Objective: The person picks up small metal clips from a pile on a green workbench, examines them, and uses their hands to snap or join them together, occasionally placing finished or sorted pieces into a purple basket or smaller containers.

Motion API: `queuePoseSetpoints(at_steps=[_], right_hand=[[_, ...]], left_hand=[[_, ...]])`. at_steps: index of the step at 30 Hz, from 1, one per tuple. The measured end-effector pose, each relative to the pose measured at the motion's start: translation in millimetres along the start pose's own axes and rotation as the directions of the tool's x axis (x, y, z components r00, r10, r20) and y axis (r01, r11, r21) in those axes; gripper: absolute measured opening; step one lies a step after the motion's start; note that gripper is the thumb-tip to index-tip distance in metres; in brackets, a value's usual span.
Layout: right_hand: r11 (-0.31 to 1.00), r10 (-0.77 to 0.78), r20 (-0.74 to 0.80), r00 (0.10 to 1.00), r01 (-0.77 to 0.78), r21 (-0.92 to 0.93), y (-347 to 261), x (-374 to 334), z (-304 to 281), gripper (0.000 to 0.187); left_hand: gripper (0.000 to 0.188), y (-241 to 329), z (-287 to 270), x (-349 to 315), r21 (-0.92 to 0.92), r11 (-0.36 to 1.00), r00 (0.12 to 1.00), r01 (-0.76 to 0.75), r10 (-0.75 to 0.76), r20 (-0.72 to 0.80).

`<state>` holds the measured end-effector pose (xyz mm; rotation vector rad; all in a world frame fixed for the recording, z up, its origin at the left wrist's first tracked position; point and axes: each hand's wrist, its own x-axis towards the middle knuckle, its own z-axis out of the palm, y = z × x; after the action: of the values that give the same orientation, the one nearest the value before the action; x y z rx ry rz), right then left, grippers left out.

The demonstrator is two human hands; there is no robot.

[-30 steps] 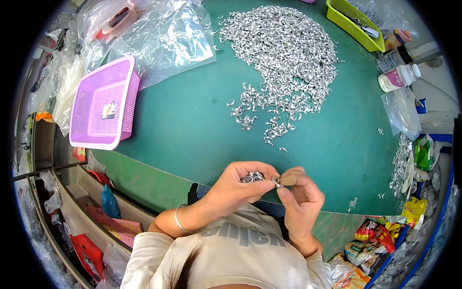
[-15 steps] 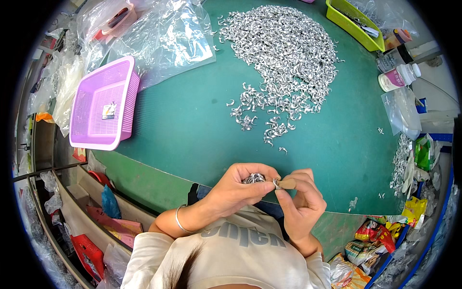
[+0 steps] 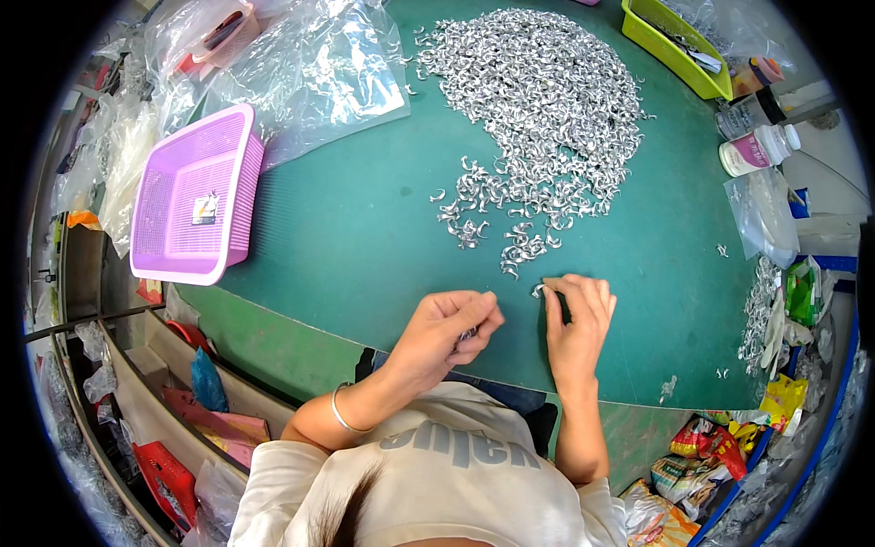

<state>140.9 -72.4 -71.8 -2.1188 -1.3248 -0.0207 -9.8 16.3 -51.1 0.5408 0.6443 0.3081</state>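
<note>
Small curved silver metal pieces form a big pile [image 3: 547,100], which thins out toward me into loose clusters. My left hand [image 3: 442,337] hovers over the table's near edge, fingers curled round several of these pieces; only a bit of metal [image 3: 468,334] shows between them. Just below the nearest cluster, my right hand [image 3: 579,328] has thumb and index finger pinched on a single curved metal piece [image 3: 538,290]. Something tan covers or lies along the index fingertip; what it is I cannot make out.
A purple plastic basket [image 3: 239,196] stands at the left, beside a clear plastic sheet [image 3: 337,91]. Along the right are a green tray [image 3: 679,50], a white bottle [image 3: 752,152] and a strip of metal pieces [image 3: 758,314]. The green table [image 3: 365,237] ends close to my body.
My hands have parted from where they met near the table edge. The right moved forward to the lone metal piece; the left moved slightly up and left, fingers closing over its pieces.
</note>
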Motion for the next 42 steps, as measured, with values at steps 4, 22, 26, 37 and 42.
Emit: queuePoseSetpoints(at_steps=[4,22,26,37,42], right_hand=[[0.852,0.219,0.099,0.971,-0.24,0.465,-13,-5,-16,0.012],[0.439,0.246,0.242,0.939,-0.33,0.836,-46,-14,-39,0.017],[0.498,0.203,0.214,0.956,-0.289,0.817,-47,-13,-42,0.017],[0.588,0.178,0.15,0.973,-0.227,0.777,-35,-8,-35,0.014],[0.939,0.067,0.02,0.998,-0.07,0.338,-20,15,-6,0.015]], left_hand=[[0.019,-7,6,3,0.568,0.738,0.91,-0.365,0.411,0.05],[0.011,-2,11,-10,0.086,0.996,0.992,-0.027,0.017,0.122],[0.011,0,13,-12,0.143,0.989,0.995,-0.043,0.029,0.099],[0.017,0,1,-2,-0.4,0.842,0.893,0.361,-0.189,0.408],[0.021,-1,-3,-3,-0.316,0.943,0.957,0.105,-0.01,0.29]])
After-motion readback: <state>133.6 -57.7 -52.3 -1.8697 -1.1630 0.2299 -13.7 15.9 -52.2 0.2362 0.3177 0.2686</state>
